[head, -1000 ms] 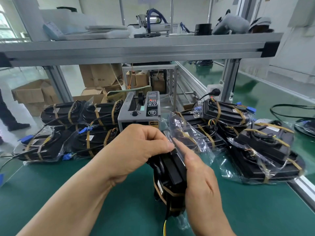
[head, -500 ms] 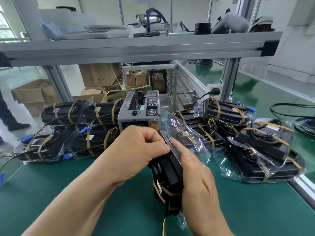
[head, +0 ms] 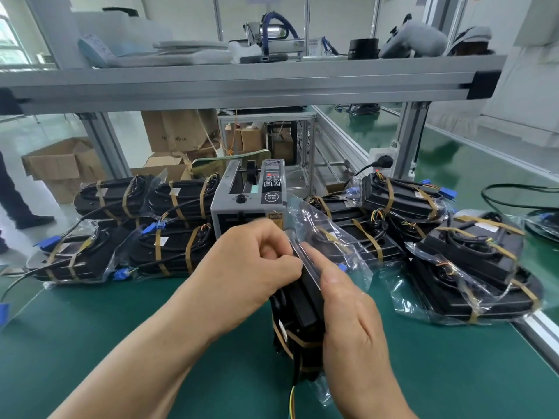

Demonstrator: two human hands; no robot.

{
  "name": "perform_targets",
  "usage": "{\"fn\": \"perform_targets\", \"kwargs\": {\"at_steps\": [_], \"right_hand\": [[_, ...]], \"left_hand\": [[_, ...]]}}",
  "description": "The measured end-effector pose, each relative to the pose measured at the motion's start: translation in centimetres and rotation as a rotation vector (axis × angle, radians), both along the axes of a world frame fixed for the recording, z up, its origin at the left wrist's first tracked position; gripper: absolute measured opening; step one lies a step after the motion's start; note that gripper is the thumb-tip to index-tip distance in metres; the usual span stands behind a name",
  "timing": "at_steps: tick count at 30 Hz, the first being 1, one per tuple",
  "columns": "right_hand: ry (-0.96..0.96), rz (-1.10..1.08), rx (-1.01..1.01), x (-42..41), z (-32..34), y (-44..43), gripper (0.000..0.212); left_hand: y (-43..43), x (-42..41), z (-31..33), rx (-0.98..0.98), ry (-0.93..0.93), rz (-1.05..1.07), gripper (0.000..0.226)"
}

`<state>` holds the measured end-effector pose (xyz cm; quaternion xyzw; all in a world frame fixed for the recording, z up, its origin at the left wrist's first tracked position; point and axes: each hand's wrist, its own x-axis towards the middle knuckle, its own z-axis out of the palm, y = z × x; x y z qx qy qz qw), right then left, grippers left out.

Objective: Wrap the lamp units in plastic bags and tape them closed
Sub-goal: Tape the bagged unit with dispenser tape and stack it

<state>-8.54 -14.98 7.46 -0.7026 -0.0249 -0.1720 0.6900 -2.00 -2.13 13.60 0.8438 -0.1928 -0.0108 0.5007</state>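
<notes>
Bagged, taped black lamp units (head: 169, 246) piled on green bench (head: 121, 343), flanking grey tape dispenser (head: 251, 198). Centre: current unit (head: 302, 306) upright inside clear plastic bag (head: 332, 237); left hand (head: 251, 267) pinches bag, right hand (head: 348, 316) grips unit. Taping apparently pending.

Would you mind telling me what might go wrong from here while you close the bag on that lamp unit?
1. The lamp unit stands on edge between the left hand and right hand; a loosened grip may let it tip.
2. The loose flap of the plastic bag sticks up crumpled, so tape could seal over wrinkles.
3. The yellow wire trails below the unit and might snag or stay outside the bag.
</notes>
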Motion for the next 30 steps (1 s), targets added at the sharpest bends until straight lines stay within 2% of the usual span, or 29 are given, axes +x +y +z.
{"fn": "perform_targets", "kwargs": {"at_steps": [3,9,13,19,25,28,30], "right_hand": [[0.008,-0.002,-0.015,0.0,0.1,0.1,0.064],[-0.002,0.005,-0.044,-0.2,0.3,0.1,0.07],[-0.005,0.003,-0.028,-0.2,0.3,0.0,0.066],[-0.016,0.02,-0.004,0.0,-0.2,-0.3,0.063],[-0.031,0.048,0.012,-0.1,-0.1,-0.8,0.051],[-0.049,0.057,-0.009,-0.3,0.0,-1.0,0.05],[-0.057,0.069,-0.003,-0.4,-0.2,-1.1,0.051]], "left_hand": [[0.0,0.1,-0.3,-0.034,-0.006,0.039,0.025],[0.1,0.3,-0.8,-0.06,-0.069,0.036,0.015],[0.4,0.0,-0.6,-0.057,-0.058,-0.033,0.025],[0.8,0.6,0.1,-0.052,0.03,-0.129,0.036],[0.8,1.0,-0.4,-0.118,0.054,-0.012,0.052],[0.7,0.9,-0.7,-0.152,0.158,0.033,0.069],[0.5,0.6,-0.8,-0.212,0.244,0.01,0.07]]}}
